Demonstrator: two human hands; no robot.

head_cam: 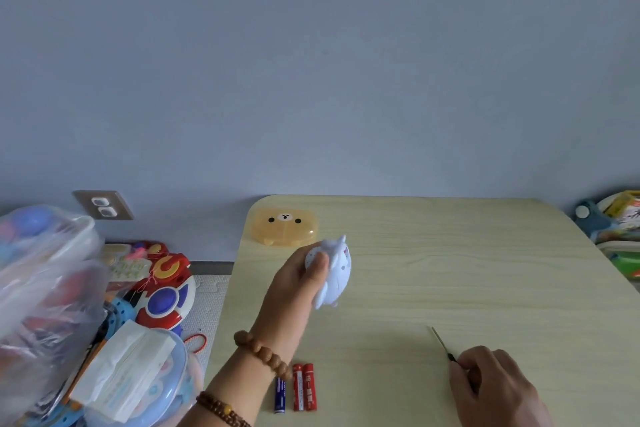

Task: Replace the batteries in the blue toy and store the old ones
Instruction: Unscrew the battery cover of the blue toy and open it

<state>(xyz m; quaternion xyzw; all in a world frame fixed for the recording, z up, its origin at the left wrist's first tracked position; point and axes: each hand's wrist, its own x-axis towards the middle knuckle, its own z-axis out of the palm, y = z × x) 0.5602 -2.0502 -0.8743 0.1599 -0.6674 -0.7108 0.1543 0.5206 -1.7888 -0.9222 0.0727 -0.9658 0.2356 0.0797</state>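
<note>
On my feed, the left hand point(294, 288) was raised over the pale wooden table point(467, 270), its fingers and thumb wrapped around the blue toy point(336, 274), a small rounded pale-blue figure held just above the left-centre of the tabletop. The right hand point(495, 388) sat low at the near right with its fingers curled on the dark handle of a thin screwdriver point(445, 345), whose metal shaft pointed far and to the left, close to the wood. At the near edge, just beside the left wrist, I could see two red batteries point(304, 386) lying side by side and touching, with one blue battery point(280, 395) just to their left, partly hidden under the wrist. A yellow bear-face case point(284, 229) rested closed at the far left corner of the table, well apart from the batteries. The left forearm wore two strings of brown wooden beads point(263, 354). Off the table to the left lay a clear plastic bag point(41, 288) of coloured toys, a tissue pack point(124, 367) and a red, white and blue toy point(166, 298).
</note>
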